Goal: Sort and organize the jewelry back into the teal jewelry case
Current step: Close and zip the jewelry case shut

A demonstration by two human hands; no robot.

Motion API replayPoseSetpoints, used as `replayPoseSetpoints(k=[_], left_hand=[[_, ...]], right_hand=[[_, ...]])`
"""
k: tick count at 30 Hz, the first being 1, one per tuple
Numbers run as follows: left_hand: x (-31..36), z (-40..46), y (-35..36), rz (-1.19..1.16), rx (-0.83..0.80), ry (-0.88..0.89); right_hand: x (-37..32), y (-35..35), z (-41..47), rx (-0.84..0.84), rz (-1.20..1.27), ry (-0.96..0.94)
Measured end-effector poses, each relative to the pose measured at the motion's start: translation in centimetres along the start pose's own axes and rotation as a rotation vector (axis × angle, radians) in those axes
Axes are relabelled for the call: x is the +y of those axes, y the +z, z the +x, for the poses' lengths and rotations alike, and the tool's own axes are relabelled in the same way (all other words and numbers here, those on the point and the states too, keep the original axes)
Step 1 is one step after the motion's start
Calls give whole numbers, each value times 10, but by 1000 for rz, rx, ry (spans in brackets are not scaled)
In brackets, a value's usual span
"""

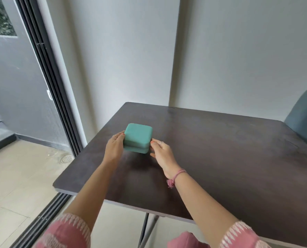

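Observation:
A teal jewelry case, square with rounded corners, sits closed on the dark wooden table near its left side. My left hand grips the case's left edge, fingers curled around it. My right hand pinches the case's right front corner with thumb and fingers; a ring shows on one finger. No loose jewelry is visible on the table. The inside of the case is hidden.
A blue-grey chair back stands at the table's right side. White walls rise behind the table. A sliding glass door with a dark frame is to the left, its floor track below. A pink band circles my right wrist.

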State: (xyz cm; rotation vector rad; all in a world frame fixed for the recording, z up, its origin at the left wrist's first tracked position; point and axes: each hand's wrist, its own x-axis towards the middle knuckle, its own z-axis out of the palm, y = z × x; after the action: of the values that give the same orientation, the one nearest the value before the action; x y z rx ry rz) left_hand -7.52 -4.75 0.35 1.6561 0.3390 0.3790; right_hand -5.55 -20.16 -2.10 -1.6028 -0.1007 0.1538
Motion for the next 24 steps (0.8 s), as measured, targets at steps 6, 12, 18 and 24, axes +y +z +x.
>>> replayPoseSetpoints(k=[6,12,18,24], left_hand=[[-7,40,-26,-27,40,-47],[-14,64,-38,-11,30,-32],[-26,78,-43,11,48,-27],[-30,87,-46,-15,-30,-15]], right_hand=[[-4,43,34,-88,-4,28],[7,69,58,-138,-37,65],[8,83,69,-175,-94,64],[8,90,69,-139,-173,45]])
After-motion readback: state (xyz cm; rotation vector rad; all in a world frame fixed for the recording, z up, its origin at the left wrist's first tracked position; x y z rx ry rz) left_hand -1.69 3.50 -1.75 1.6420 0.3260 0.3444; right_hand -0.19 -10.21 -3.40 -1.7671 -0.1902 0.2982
